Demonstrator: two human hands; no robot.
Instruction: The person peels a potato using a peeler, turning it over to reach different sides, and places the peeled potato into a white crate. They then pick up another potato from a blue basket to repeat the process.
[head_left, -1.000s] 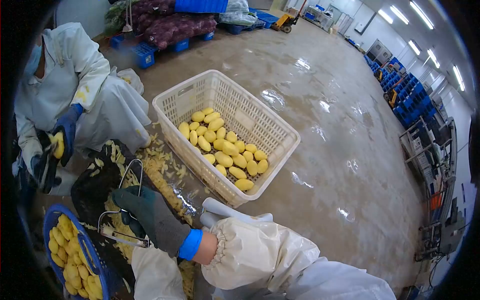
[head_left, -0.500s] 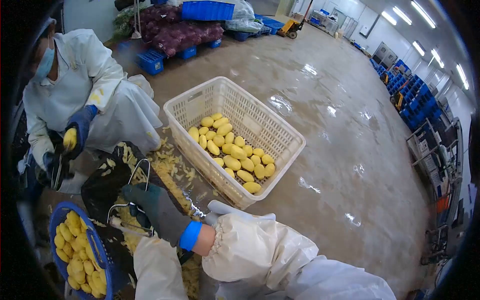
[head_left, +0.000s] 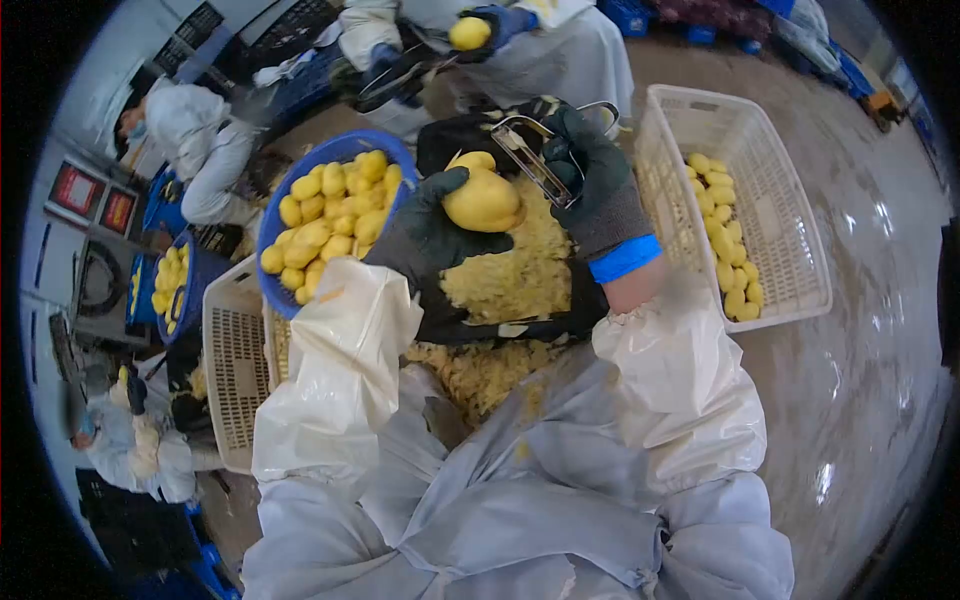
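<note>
My gloved left hand (head_left: 425, 228) is closed around a yellow potato (head_left: 484, 203), with its thumb over the left end. My right hand (head_left: 597, 190), in a dark glove with a blue band at the wrist, grips a metal peeler (head_left: 530, 158) just to the right of the potato. Beneath both hands, a heap of pale potato peelings (head_left: 515, 275) lies in a black bag (head_left: 450, 322). Close to my left forearm stands a blue basket (head_left: 405, 160) filled with yellow potatoes (head_left: 335, 220).
A white crate (head_left: 775, 200) with potatoes stands at the right on the wet floor (head_left: 870, 260). Another white crate (head_left: 235, 370) is at the left. Opposite me, a person in white (head_left: 570, 60) holds a potato. Further co-workers (head_left: 190, 130) sit at the left.
The view has swung left and down toward my lap. My left hand with a potato now shows. My right hand still holds the peeler, now beside that potato.
</note>
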